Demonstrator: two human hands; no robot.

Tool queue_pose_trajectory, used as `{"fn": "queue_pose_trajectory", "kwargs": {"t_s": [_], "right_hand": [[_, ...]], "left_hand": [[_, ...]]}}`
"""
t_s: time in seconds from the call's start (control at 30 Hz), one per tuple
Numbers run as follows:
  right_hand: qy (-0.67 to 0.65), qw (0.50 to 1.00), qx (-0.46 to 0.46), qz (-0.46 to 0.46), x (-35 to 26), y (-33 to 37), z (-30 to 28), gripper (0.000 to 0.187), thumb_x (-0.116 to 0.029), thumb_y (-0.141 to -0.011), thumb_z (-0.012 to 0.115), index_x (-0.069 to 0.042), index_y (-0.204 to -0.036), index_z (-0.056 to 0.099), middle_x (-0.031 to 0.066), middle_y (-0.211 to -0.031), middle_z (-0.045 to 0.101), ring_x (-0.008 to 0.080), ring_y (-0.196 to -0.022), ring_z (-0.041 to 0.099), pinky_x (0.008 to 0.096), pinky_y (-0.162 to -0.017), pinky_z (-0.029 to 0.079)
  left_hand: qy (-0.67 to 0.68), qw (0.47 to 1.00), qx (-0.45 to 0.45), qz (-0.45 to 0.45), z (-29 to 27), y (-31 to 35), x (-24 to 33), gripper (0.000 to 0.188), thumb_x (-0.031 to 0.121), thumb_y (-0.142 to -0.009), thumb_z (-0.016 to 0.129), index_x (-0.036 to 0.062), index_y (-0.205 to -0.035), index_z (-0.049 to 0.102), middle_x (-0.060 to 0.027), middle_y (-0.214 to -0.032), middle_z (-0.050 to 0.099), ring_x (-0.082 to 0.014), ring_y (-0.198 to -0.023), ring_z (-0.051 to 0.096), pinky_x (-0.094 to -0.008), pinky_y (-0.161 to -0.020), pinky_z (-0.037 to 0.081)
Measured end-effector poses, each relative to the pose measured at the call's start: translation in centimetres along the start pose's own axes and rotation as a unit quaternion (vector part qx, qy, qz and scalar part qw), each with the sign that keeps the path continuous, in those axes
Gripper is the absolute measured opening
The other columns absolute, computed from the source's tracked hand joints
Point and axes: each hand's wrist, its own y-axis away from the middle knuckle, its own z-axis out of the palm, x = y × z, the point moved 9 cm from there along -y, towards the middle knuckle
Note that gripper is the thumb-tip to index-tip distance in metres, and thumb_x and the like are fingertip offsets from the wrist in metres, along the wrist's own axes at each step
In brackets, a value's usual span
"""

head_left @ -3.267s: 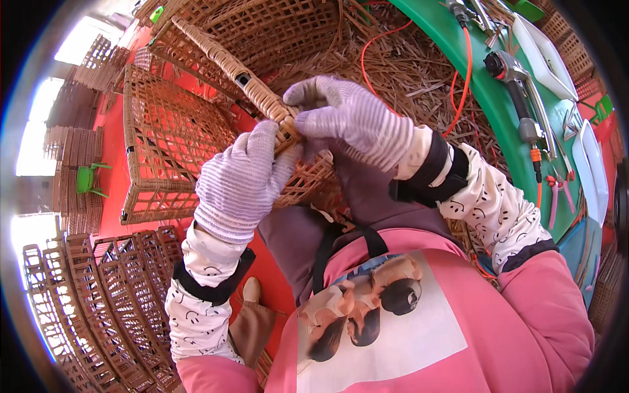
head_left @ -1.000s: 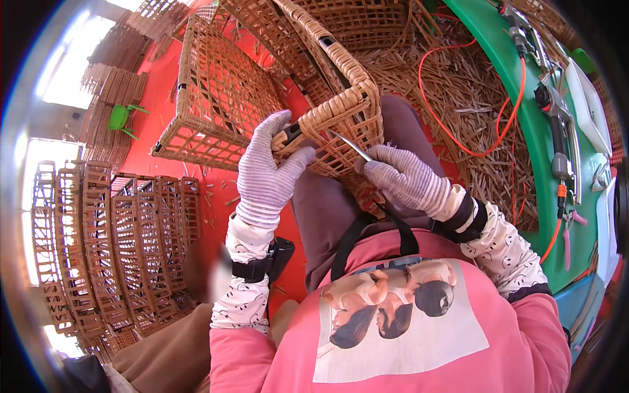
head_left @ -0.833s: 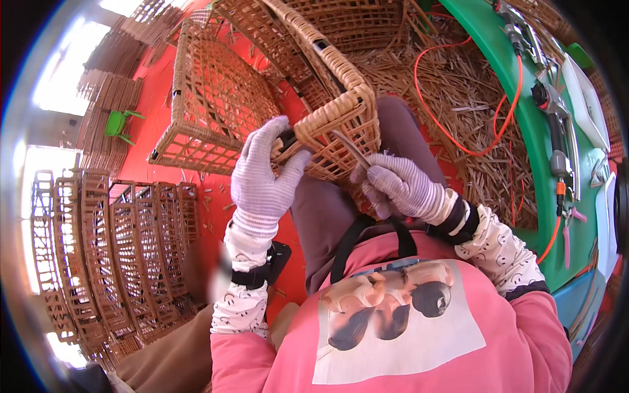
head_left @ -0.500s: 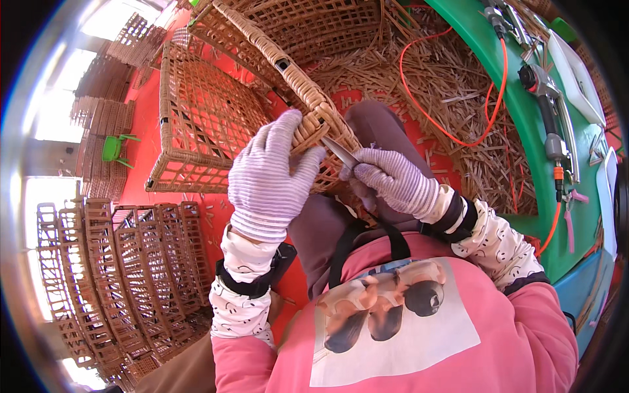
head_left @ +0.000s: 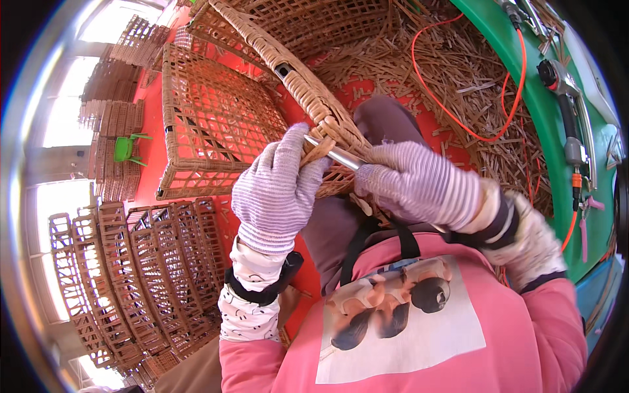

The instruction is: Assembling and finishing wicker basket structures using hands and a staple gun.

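A woven wicker basket (head_left: 319, 92) rests tilted against my knees, its thick braided rim running down toward my hands. My left hand (head_left: 272, 196), in a purple-and-white striped glove, grips the rim's lower corner, thumb toward the right. In my right hand (head_left: 419, 183), gloved alike, is a pointed metal awl (head_left: 345, 156). Its shaft slants up-left into the weave, passing by a loose-looking wicker strip (head_left: 318, 150) close to my left thumb. The awl's handle is hidden inside my right fist.
Wicker scraps (head_left: 452, 85) litter the red floor (head_left: 304, 278). On the right, a green table (head_left: 547, 124) holds a pneumatic tool (head_left: 569, 111) with an orange hose (head_left: 517, 98). Stacked wicker frames (head_left: 141, 275) stand at left, with a green chair (head_left: 128, 149) beyond.
My right hand has turned and moved up and right, and the awl now sits under a strip at the rim. My left hand has stayed on the basket; the whole view has shifted slightly.
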Motion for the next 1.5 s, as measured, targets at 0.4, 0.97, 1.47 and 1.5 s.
{"fn": "queue_pose_trajectory", "kwargs": {"t_s": [0.4, 0.97, 1.47, 1.5], "right_hand": [[0.09, 0.994, 0.016, 0.063, 1.8, 4.0, -3.2, 0.021, -0.021, -0.085, 0.049, -0.003, -0.084, 0.059, 0.0084, -0.06, 0.054, 0.0183, -0.048, 0.053, 0.0289, -0.047, 0.043], [-0.326, 0.939, -0.05, 0.1, 2.8, -6.5, -1.4, 0.021, -0.023, -0.083, 0.06, -0.003, -0.083, 0.055, -0.0015, -0.054, 0.047, 0.0064, -0.04, 0.042, 0.0214, -0.035, 0.033], [0.058, 0.99, 0.108, 0.067, -1.0, -7.1, -6.2, 0.032, -0.032, -0.078, 0.065, -0.002, -0.071, 0.057, 0.0009, -0.056, 0.051, 0.0084, -0.044, 0.045, 0.0255, -0.041, 0.037], [0.08, 0.99, 0.06, 0.1, -2.0, -6.1, -6.3, 0.037, -0.037, -0.08, 0.061, 0.0, -0.075, 0.059, 0.002, -0.057, 0.051, 0.009, -0.049, 0.046, 0.0267, -0.046, 0.039]], "left_hand": [[0.028, 0.995, -0.033, -0.092, 0.0, 0.0, -0.9, 0.041, 0.034, -0.071, 0.071, 0.0026, -0.096, 0.059, -0.014, -0.078, 0.063, -0.0281, -0.066, 0.062, -0.0336, -0.058, 0.05], [0.05, 0.996, -0.056, -0.055, 0.5, -1.3, -0.8, 0.035, 0.025, -0.074, 0.068, -0.0008, -0.095, 0.057, -0.0141, -0.076, 0.061, -0.0289, -0.064, 0.061, -0.0335, -0.056, 0.049], [0.019, 0.997, -0.014, -0.076, -0.6, -2.1, 0.3, 0.037, 0.035, -0.075, 0.064, 0.0041, -0.094, 0.059, -0.0129, -0.075, 0.062, -0.0284, -0.063, 0.061, -0.0356, -0.053, 0.049], [0.028, 0.997, -0.021, -0.072, -0.6, -2.0, 0.2, 0.036, 0.035, -0.075, 0.064, 0.0044, -0.094, 0.059, -0.0124, -0.074, 0.062, -0.0285, -0.062, 0.061, -0.0358, -0.053, 0.049]]}}
